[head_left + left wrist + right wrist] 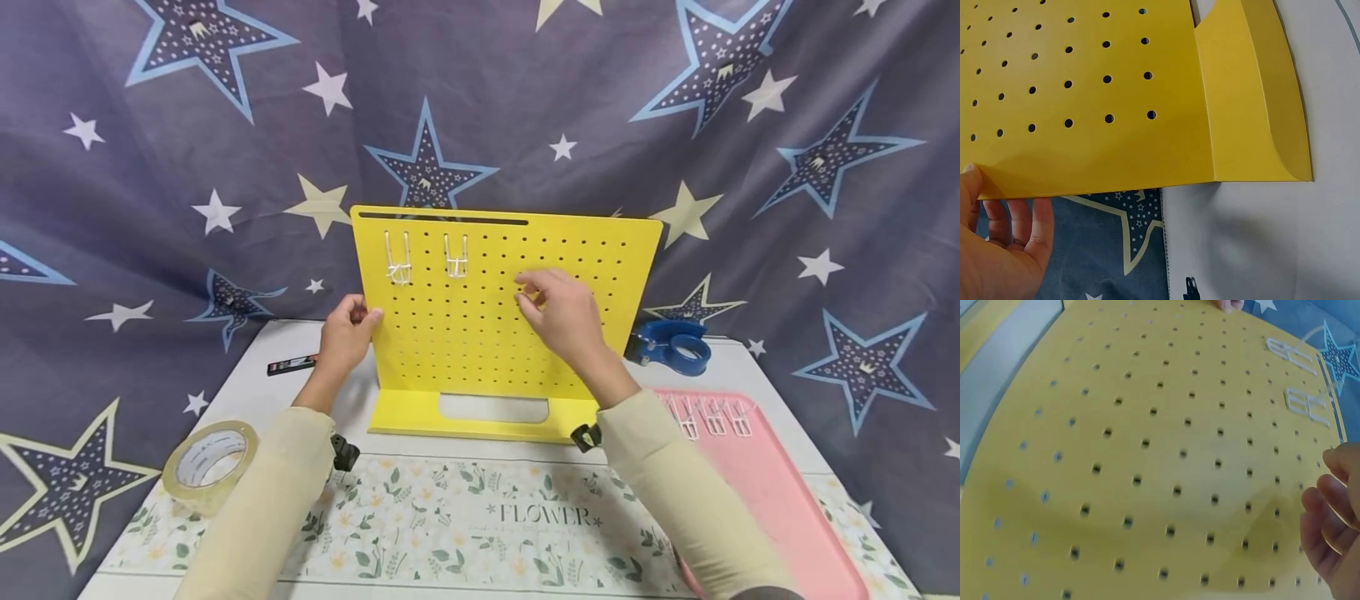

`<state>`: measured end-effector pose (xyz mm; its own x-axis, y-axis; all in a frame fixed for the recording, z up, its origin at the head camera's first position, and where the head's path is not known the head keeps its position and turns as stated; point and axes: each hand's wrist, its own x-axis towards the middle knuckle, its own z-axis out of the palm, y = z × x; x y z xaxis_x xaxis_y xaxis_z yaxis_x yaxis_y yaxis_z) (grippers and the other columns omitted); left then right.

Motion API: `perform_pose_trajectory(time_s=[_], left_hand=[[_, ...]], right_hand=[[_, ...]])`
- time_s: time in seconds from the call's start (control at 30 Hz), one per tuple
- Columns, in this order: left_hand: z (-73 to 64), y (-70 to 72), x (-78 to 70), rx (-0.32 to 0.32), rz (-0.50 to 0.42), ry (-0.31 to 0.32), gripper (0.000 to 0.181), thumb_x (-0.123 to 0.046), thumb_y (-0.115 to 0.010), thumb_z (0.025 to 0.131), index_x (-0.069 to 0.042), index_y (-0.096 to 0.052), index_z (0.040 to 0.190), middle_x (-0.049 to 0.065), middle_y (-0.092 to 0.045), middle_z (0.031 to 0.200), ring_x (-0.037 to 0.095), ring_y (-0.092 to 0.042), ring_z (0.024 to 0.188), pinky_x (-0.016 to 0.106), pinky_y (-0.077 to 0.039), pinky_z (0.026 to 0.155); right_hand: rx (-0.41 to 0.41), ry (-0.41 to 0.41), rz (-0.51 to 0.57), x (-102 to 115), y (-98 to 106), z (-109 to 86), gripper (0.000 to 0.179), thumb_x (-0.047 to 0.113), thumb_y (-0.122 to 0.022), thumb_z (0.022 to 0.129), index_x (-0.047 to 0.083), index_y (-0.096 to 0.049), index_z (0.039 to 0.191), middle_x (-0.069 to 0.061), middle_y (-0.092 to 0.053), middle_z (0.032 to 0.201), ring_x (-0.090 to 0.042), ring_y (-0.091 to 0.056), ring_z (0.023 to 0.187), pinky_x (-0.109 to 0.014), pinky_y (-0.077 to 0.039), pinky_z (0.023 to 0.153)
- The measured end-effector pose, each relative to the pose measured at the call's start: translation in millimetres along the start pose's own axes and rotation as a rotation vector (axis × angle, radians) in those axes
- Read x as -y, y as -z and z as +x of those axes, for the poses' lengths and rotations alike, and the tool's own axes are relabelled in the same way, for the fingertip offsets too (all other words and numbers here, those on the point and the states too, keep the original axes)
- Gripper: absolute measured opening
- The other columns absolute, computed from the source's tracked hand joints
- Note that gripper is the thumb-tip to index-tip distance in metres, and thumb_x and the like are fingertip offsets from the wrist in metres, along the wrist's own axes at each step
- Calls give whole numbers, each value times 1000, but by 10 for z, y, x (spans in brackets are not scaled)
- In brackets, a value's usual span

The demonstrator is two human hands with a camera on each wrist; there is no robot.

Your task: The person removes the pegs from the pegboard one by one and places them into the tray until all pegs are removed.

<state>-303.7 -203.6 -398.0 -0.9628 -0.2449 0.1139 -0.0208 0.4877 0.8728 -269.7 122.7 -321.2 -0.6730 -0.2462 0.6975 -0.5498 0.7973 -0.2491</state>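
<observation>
A yellow pegboard (465, 333) stands upright on its folded base. Two white wire hooks hang near its upper left: the left hook (398, 258) and the right hook (455, 257). My left hand (347, 333) grips the board's left edge, thumb on the front face; in the left wrist view the fingers (1040, 231) show beyond the edge. In front of the board's right half is my right hand (562, 315), fingers loosely bent and nothing visible between them. The right wrist view shows those fingers (1322, 519) near the pegboard's holes; whether they touch it, I cannot tell.
On the right lies a pink tray (780, 492) with several white wire hooks (715, 418) at its far end. Behind it sits a blue tape dispenser (678, 346). A tape roll (210, 462) and a small black packet (291, 364) are on the left.
</observation>
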Motion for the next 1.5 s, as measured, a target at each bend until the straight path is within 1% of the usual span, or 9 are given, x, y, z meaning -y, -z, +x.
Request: perform_pose_trajectory(time_s=[0.17,0.4,0.5,0.53,0.63,0.8,1.07,1.3,1.5], left_hand=[[8,8,10,-3,3,14,26,-30,-59,103,-13,-55,122,7,-56,106,21,-54,93,30,-49,79],[2,8,15,5,10,-16,26,-31,-58,104,-12,-54,121,6,-55,104,20,-54,91,28,-49,78],[6,-3,10,10,4,-19,26,-31,-58,104,-12,-54,122,6,-54,104,20,-54,92,28,-49,78],[8,-5,9,9,4,-18,26,-31,-58,104,-12,-54,121,6,-54,104,20,-54,92,28,-49,78],[12,-10,9,5,5,-16,26,-30,-58,104,-12,-54,122,6,-55,104,21,-54,92,29,-49,78],[17,-14,8,1,14,-10,25,-30,-59,103,-12,-55,121,6,-55,103,21,-54,90,30,-48,78],[21,-22,12,2,15,-6,24,-30,-59,104,-13,-54,120,6,-54,103,21,-53,90,31,-47,78],[19,-13,2,0,19,-14,24,-30,-58,104,-13,-54,119,6,-53,101,22,-52,89,31,-46,77],[26,-15,15,3,15,-17,24,-30,-59,103,-12,-55,120,6,-53,101,22,-53,89,31,-47,77]], right_hand=[[-30,36,-8,166,-199,154,18,18,-72,93,14,-75,110,-3,-74,97,-17,-72,80,-29,-54,61],[-85,79,-44,353,-415,320,18,20,-73,93,16,-75,111,-2,-75,102,-15,-71,82,-24,-50,56],[-108,76,-65,415,-474,392,19,20,-72,94,17,-74,112,-1,-74,105,-14,-71,84,-23,-48,53],[-114,74,-76,437,-490,411,19,20,-72,94,18,-74,113,-1,-74,105,-14,-70,85,-23,-49,55],[-116,65,-105,494,-537,457,22,20,-71,94,19,-73,116,0,-74,106,-13,-68,77,-23,-47,54],[-109,27,-130,561,-601,466,20,20,-71,95,20,-74,115,0,-72,104,-13,-58,63,-24,-44,50],[-162,-11,-115,590,-661,482,13,17,-71,95,20,-78,105,0,-69,94,-14,-64,70,-27,-50,54],[-153,-43,-113,598,-654,501,11,20,-71,96,18,-78,104,1,-69,96,-13,-64,73,-26,-52,57],[-152,-47,-112,587,-644,500,10,21,-72,96,21,-80,102,2,-69,92,-12,-65,75,-26,-52,58]])
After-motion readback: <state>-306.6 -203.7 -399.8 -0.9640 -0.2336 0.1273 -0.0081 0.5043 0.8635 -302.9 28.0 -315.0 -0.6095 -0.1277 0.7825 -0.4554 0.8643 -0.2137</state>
